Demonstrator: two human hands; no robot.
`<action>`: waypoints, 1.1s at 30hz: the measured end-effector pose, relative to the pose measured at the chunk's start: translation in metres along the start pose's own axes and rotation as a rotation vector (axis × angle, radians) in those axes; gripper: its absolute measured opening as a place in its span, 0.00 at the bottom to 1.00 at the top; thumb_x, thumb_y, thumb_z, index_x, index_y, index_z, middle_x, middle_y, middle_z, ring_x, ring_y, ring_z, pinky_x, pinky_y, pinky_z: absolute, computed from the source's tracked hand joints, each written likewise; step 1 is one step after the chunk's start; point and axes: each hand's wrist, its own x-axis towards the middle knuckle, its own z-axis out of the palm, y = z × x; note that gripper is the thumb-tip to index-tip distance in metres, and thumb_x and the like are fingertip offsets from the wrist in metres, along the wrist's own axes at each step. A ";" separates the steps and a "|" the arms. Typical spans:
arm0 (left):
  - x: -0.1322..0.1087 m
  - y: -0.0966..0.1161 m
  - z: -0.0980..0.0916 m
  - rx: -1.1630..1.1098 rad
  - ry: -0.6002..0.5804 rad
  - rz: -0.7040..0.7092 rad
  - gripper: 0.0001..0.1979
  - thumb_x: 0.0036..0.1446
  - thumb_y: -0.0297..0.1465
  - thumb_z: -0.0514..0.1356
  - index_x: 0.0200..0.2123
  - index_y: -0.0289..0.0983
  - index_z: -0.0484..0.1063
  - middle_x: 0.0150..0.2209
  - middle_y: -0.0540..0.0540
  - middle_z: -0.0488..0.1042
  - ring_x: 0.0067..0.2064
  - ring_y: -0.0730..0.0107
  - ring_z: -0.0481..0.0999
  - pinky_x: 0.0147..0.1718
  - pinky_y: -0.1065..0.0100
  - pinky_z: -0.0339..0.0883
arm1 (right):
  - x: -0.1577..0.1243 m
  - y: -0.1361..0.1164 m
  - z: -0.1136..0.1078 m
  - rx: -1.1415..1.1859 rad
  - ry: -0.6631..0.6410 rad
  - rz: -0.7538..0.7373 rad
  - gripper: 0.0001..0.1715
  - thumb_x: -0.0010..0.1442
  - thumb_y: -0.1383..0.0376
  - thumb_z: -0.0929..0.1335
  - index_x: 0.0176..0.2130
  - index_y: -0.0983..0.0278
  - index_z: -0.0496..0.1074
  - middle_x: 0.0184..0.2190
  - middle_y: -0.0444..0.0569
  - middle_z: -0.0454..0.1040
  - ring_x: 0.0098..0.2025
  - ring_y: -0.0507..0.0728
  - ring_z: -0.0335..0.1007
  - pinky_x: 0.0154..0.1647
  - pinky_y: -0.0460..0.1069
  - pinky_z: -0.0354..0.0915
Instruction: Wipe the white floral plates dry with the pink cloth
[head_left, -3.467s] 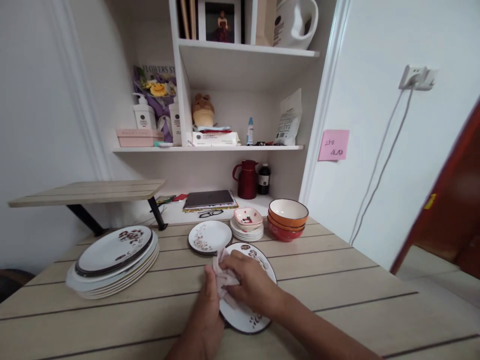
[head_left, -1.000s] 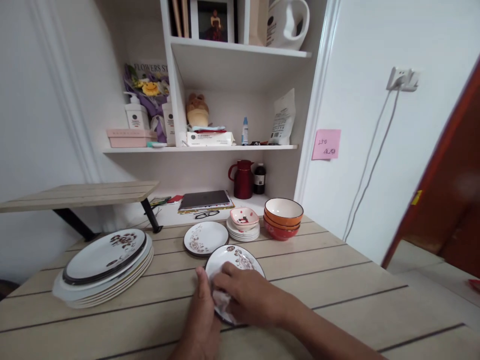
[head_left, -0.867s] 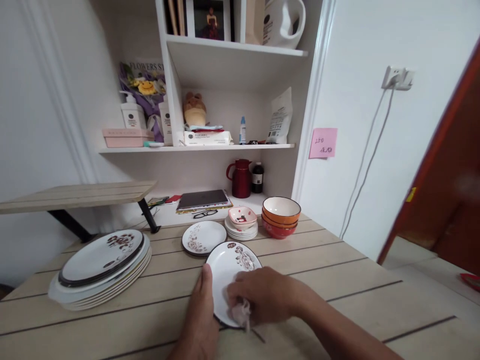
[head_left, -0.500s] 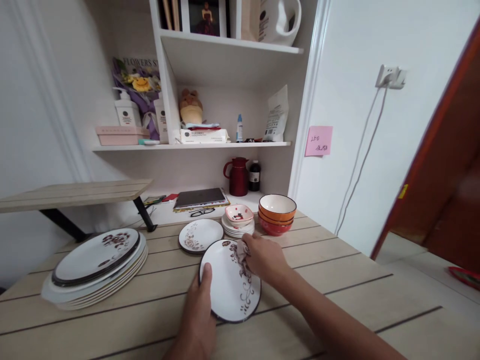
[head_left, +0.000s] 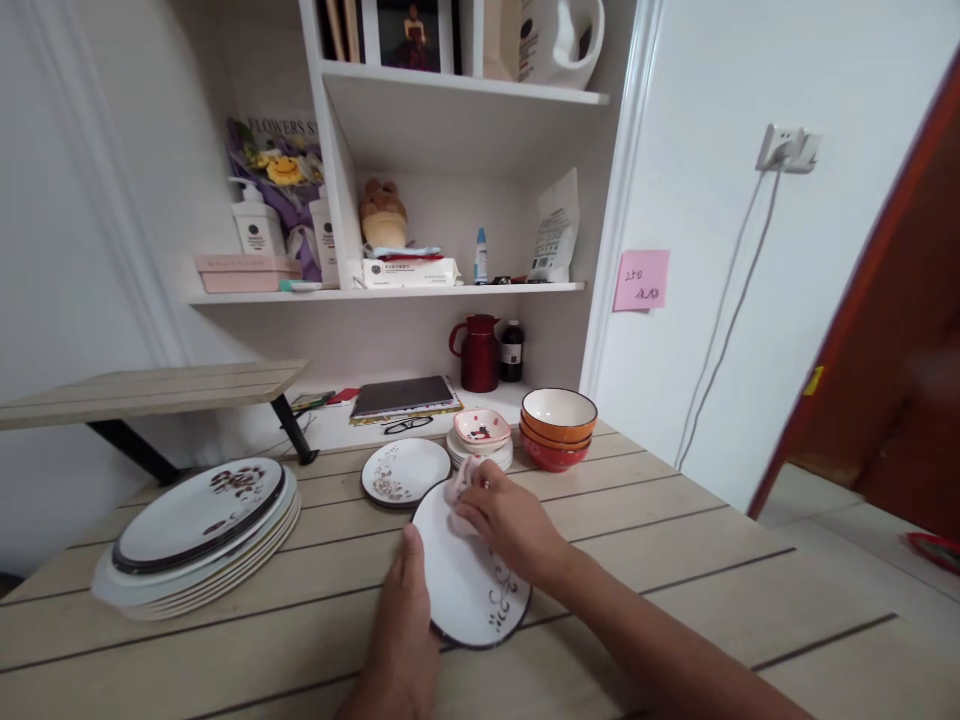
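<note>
Inside the counter's [head_left: 645, 560] back edge, my left hand [head_left: 401, 620] is gripping a floral plate [head_left: 457, 580], right hand [head_left: 514, 525] pinching cloth [head_left: 460, 490], overpressing risking slippage.

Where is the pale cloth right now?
Near the middle of the head view, the pale cloth is bunched in the right hand, at the far edge of the patterned plate that the left hand holds.

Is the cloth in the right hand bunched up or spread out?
Bunched up: the pale cloth is crumpled in the right hand, at the far edge of the flower-patterned plate.
</note>
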 end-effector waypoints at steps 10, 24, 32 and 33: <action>-0.004 0.000 0.000 0.028 -0.009 0.037 0.27 0.53 0.46 0.61 0.55 0.43 0.69 0.53 0.40 0.75 0.52 0.58 0.76 0.47 0.61 0.71 | 0.004 0.018 0.015 0.056 0.119 0.222 0.08 0.63 0.63 0.64 0.39 0.60 0.72 0.43 0.48 0.69 0.39 0.54 0.68 0.37 0.47 0.59; -0.003 0.001 0.001 0.022 0.070 0.022 0.24 0.55 0.42 0.61 0.55 0.43 0.69 0.50 0.41 0.77 0.49 0.59 0.77 0.45 0.63 0.72 | 0.006 0.020 0.014 0.252 0.061 0.090 0.13 0.57 0.73 0.63 0.39 0.63 0.73 0.41 0.51 0.68 0.43 0.56 0.67 0.48 0.50 0.61; -0.004 -0.002 0.002 0.037 0.078 0.060 0.23 0.54 0.38 0.63 0.53 0.40 0.70 0.47 0.39 0.79 0.46 0.58 0.79 0.44 0.62 0.72 | 0.005 0.016 0.020 0.327 0.170 0.205 0.33 0.52 0.73 0.66 0.57 0.59 0.57 0.43 0.48 0.71 0.41 0.56 0.68 0.42 0.49 0.61; -0.004 -0.001 0.002 0.035 0.075 0.063 0.23 0.54 0.38 0.63 0.53 0.40 0.70 0.47 0.39 0.79 0.46 0.59 0.79 0.44 0.63 0.72 | 0.005 0.017 0.020 0.334 0.173 0.209 0.38 0.52 0.73 0.66 0.60 0.59 0.54 0.44 0.48 0.71 0.41 0.57 0.69 0.41 0.49 0.62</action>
